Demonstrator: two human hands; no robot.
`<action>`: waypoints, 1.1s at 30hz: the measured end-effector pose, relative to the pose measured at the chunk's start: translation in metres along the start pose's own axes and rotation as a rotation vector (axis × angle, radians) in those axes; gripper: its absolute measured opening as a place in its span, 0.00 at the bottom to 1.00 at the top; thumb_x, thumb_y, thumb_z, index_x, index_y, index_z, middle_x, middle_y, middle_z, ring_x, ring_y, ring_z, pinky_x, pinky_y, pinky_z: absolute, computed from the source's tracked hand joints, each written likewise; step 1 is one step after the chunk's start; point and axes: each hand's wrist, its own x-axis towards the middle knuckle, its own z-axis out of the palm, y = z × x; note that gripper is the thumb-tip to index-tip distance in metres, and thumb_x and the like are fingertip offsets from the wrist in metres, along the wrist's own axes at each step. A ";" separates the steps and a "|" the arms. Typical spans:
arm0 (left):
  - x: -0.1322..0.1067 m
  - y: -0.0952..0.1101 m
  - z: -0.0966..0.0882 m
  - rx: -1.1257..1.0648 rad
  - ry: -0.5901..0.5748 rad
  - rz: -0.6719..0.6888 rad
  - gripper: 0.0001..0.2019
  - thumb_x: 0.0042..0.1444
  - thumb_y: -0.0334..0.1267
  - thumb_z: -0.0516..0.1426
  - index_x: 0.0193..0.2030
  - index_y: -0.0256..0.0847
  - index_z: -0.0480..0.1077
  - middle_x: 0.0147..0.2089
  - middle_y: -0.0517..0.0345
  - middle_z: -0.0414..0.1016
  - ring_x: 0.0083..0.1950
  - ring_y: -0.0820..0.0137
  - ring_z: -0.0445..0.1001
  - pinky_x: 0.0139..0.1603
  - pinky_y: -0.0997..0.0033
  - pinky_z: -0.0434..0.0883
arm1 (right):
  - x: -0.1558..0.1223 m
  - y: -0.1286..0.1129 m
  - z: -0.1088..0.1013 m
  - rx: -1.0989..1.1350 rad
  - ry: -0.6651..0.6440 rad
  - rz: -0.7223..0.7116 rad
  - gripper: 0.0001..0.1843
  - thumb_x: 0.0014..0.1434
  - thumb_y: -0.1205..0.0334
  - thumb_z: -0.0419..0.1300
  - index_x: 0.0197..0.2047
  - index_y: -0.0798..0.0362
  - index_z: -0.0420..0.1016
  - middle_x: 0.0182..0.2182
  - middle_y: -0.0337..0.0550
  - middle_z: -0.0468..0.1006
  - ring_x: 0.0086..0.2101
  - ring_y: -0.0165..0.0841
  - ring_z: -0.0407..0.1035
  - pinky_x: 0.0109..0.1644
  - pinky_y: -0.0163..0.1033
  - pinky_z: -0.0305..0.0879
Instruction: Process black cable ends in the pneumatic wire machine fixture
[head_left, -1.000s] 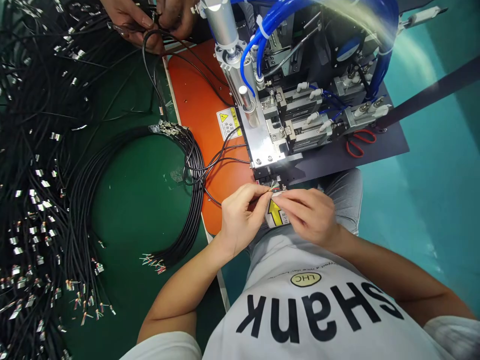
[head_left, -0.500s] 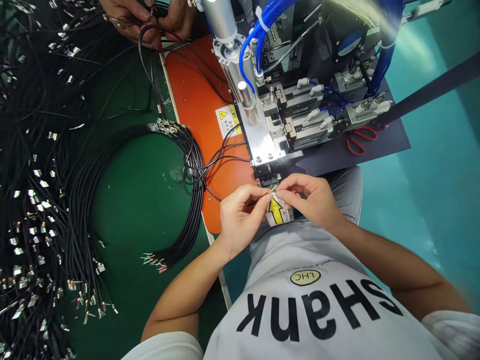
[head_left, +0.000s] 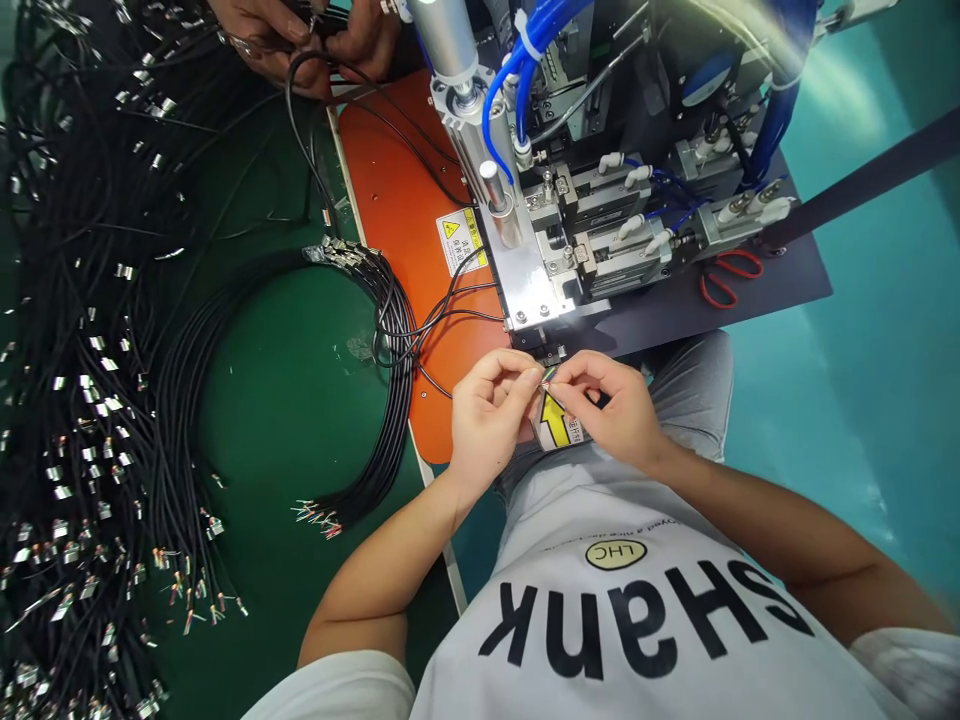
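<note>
Between left hand (head_left: 487,415), right hand (head_left: 611,410): tightly pinched wire (head_left: 550,374)

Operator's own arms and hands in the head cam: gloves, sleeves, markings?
No gloves: left hand and right hand are bare, with no ring or watch visible. Both forearms are bare up to short white sleeves of a white T-shirt printed with black letters and a small oval LHC badge.

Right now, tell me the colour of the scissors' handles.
Red handles on the scissors, clearest in the head view.
</note>
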 end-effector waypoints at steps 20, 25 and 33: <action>-0.008 0.001 -0.007 0.265 -0.049 0.094 0.06 0.60 0.41 0.62 0.39 0.41 0.77 0.37 0.56 0.77 0.32 0.74 0.72 0.30 0.74 0.71 | 0.020 -0.009 -0.025 0.322 -0.199 0.279 0.14 0.52 0.54 0.72 0.33 0.54 0.76 0.27 0.36 0.75 0.25 0.26 0.68 0.28 0.33 0.66; -0.008 0.002 -0.006 0.249 -0.058 0.069 0.08 0.59 0.42 0.63 0.39 0.41 0.78 0.37 0.54 0.77 0.32 0.73 0.72 0.29 0.73 0.72 | 0.018 -0.002 -0.028 0.358 -0.245 0.307 0.14 0.53 0.53 0.71 0.34 0.54 0.76 0.27 0.37 0.75 0.25 0.27 0.68 0.29 0.34 0.67; -0.001 0.003 -0.008 0.079 -0.109 -0.053 0.09 0.52 0.41 0.68 0.36 0.40 0.77 0.36 0.57 0.75 0.29 0.76 0.71 0.25 0.76 0.71 | 0.011 -0.006 -0.027 0.132 -0.207 0.212 0.09 0.56 0.57 0.69 0.34 0.54 0.78 0.26 0.38 0.76 0.26 0.28 0.68 0.28 0.34 0.65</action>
